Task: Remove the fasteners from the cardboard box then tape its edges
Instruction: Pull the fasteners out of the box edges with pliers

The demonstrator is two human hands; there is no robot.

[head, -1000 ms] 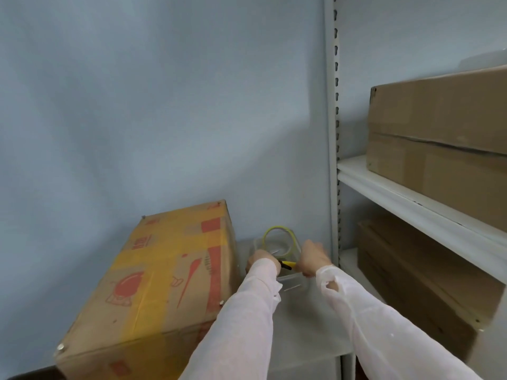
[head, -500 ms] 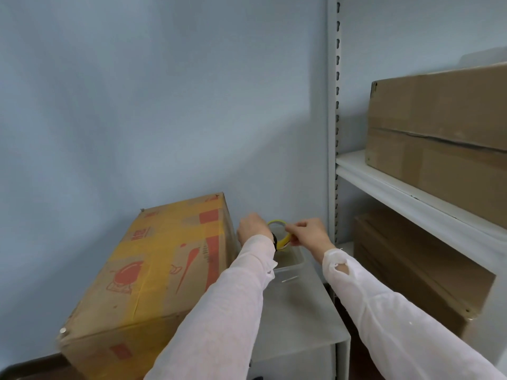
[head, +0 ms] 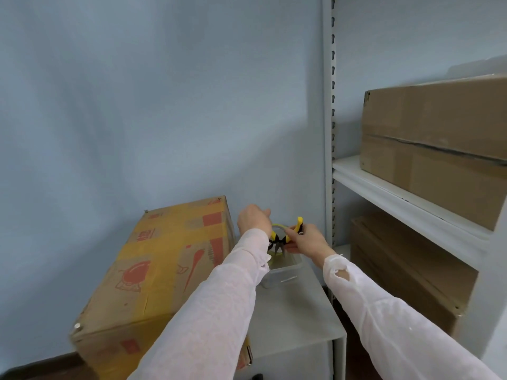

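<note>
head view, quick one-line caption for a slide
Right hand grips yellow-handled pliers above a clear bin, left hand alongside, next to the printed cardboard box.

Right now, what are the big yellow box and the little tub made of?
The box looks like matte brown cardboard: creased edges, printed red pictures, yellowish tape. The tub seems clear, slightly glossy plastic, since you can see through its wall.

Tan cardboard box with yellow tape and red print; yellow-black pliers; white sleeves
</note>
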